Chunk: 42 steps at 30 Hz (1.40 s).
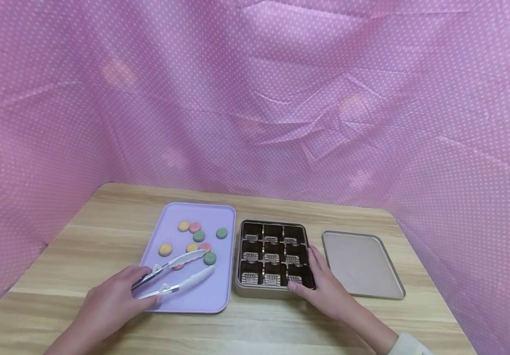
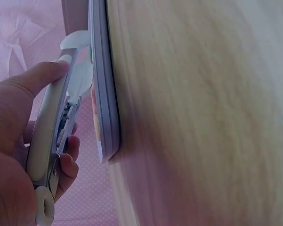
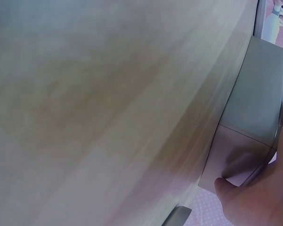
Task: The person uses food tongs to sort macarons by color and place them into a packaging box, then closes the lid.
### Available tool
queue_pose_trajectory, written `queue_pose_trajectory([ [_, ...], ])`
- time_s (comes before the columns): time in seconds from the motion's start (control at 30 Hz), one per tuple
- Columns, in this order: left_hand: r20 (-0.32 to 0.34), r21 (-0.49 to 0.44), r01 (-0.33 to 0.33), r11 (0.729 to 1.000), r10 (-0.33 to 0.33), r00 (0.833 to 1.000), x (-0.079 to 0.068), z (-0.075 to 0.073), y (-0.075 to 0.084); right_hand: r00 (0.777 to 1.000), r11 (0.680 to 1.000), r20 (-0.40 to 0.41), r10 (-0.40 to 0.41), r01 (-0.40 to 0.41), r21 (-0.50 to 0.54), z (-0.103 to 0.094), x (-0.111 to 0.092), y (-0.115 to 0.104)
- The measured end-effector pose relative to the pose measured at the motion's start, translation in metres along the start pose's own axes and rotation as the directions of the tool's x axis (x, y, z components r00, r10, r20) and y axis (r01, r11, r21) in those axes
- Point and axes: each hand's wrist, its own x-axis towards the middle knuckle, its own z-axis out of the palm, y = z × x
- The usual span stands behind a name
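My left hand [image 1: 115, 301] grips a pair of tongs [image 1: 194, 279] with white tips, the thumb on one arm and fingers round the other in the left wrist view. The tongs' arms are spread over a lilac tray [image 1: 201, 303]. Several small round macarons lie on it, among them a yellow macaron [image 1: 165, 250], a green macaron [image 1: 210, 259] and a pink macaron [image 1: 178, 267] partly hidden by the tongs. My right hand [image 1: 327, 291] holds the near right corner of a square tin [image 1: 263, 293], thumb at the front rim, fingers along the right side. Dark compartments fill the tin.
To the right of the tin lies a flat beige lid [image 1: 361, 266] with a raised rim. All of it rests on a wooden table [image 1: 259, 330]. Pink dotted cloth [image 1: 255, 98] hangs behind the table and at both sides.
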Motion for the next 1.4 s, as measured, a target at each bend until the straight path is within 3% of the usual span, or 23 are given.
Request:
queue_pose_trajectory([
  [0.83, 0.026, 0.053, -0.012, 0.999, 0.011, 1.000, 0.005, 0.003, 0.010, 1.000, 1.000, -0.004, -0.003, 0.003, 0.012, 0.000, 0.000, 0.000],
  [1.4, -0.001, -0.001, -0.009, 1.000, 0.009, 1.000, 0.002, 0.000, 0.012, 1.000, 1.000, 0.006, 0.011, -0.011, 0.026, 0.001, 0.000, 0.002],
])
